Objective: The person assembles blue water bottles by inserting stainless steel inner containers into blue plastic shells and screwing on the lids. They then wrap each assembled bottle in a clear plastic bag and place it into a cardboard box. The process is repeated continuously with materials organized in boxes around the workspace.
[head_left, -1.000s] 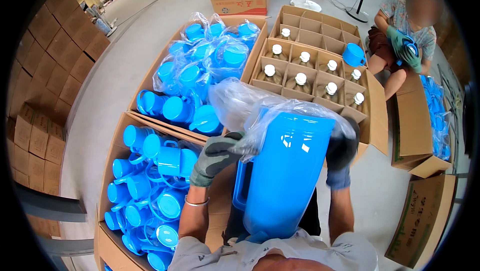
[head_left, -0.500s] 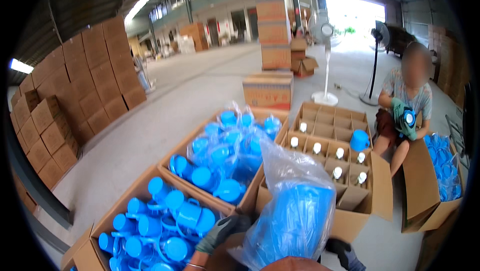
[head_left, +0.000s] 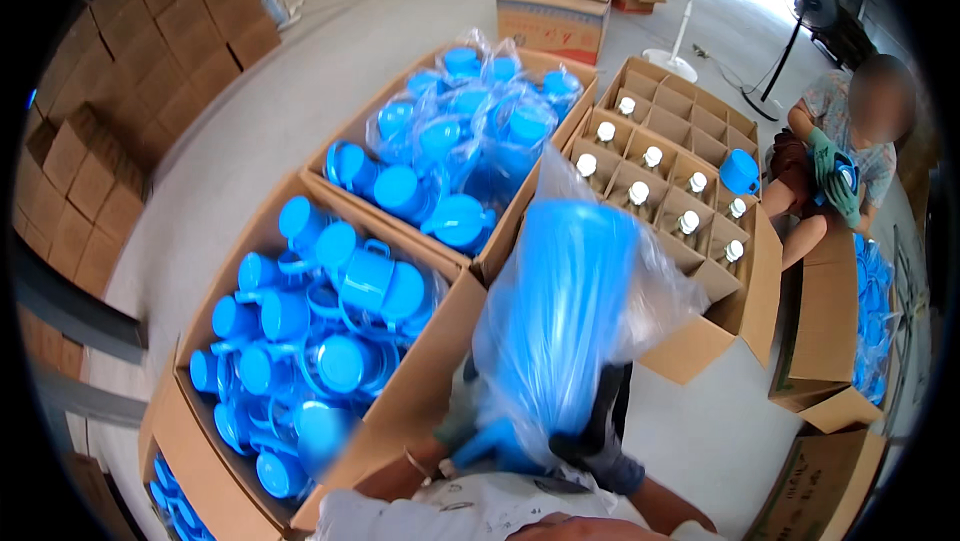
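A clear plastic bag (head_left: 560,291) with a big smooth blue plastic item inside stands upright in front of me. My right hand (head_left: 605,446), in a dark glove, grips the bag's lower end. My left hand (head_left: 462,406), in a grey-green glove, holds the bag's left side, its fingers partly hidden behind the plastic. On the left is an open carton (head_left: 420,341) heaped with blue lidded plastic cups (head_left: 345,361). Behind it, a second carton (head_left: 320,166) holds similar cups, several in clear bags.
To the right, a divided carton (head_left: 755,281) holds several white-capped bottles (head_left: 685,223) and a blue cup (head_left: 740,171). A gloved co-worker (head_left: 850,131) sits beyond it, handling a blue item, beside another carton (head_left: 825,311). Stacked cartons (head_left: 150,71) stand far left; a fan (head_left: 815,1) stands behind.
The view has tilted downward. My right hand, earlier apart from the bag at the lower right, now grips its lower end. The bag has shifted left, and my left hand is lower along its side.
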The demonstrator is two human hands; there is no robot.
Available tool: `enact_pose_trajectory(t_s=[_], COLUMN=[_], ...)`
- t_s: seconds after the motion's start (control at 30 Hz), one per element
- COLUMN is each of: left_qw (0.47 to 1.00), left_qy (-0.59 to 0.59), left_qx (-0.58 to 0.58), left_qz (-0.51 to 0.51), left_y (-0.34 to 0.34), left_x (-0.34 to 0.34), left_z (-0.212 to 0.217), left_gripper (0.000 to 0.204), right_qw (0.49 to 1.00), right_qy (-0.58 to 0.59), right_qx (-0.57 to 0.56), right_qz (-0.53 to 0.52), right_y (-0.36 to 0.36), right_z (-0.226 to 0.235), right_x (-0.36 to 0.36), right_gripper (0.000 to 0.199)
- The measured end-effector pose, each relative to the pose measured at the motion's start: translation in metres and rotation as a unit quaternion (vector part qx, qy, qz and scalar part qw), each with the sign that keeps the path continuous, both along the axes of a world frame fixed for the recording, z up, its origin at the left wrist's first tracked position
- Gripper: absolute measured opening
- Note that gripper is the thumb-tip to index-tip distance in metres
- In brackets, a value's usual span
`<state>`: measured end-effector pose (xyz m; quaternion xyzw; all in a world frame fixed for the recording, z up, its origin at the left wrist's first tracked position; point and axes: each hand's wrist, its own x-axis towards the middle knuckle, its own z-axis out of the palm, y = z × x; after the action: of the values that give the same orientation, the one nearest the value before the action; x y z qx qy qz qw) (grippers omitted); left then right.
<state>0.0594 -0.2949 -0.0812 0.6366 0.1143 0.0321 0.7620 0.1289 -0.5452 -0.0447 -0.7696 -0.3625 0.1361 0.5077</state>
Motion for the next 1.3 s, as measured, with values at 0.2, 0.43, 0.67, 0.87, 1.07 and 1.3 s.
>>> enact_pose_trajectory(t_s=[0.2, 0.43, 0.67, 0.87, 1.07, 1.3], left_qw=[0.995, 0.747, 0.744, 0.964, 0.975, 0.956], left_qy=[-0.097, -0.256, -0.203, -0.060, -0.026, -0.122], left_qx=[0.010, 0.613, 0.635, -0.232, -0.216, -0.260], left_qz=[0.000, 0.003, 0.046, 0.112, 0.035, 0.064], left_y=[0.058, 0.171, 0.287, 0.237, 0.239, 0.258], left_x=[0.083, 0.150, 0.165, 0.223, 0.244, 0.226], left_z=[0.059, 0.093, 0.065, 0.149, 0.137, 0.128], left_gripper=[0.053, 0.053, 0.055, 0.043, 0.063, 0.050], right_qw=[0.927, 0.750, 0.840, 0.872, 0.831, 0.865], right_qy=[-0.318, -0.653, -0.490, -0.426, -0.476, -0.376], right_qx=[0.033, -0.008, -0.204, -0.229, -0.279, -0.296], right_qz=[0.194, 0.101, 0.114, 0.081, 0.074, 0.149], right_y=[0.102, 0.242, 0.342, 0.358, 0.373, 0.413], right_z=[0.144, 0.147, 0.237, 0.230, 0.207, 0.218], right_x=[0.095, 0.138, 0.219, 0.342, 0.324, 0.335], right_gripper=[0.087, 0.058, 0.084, 0.088, 0.086, 0.085])
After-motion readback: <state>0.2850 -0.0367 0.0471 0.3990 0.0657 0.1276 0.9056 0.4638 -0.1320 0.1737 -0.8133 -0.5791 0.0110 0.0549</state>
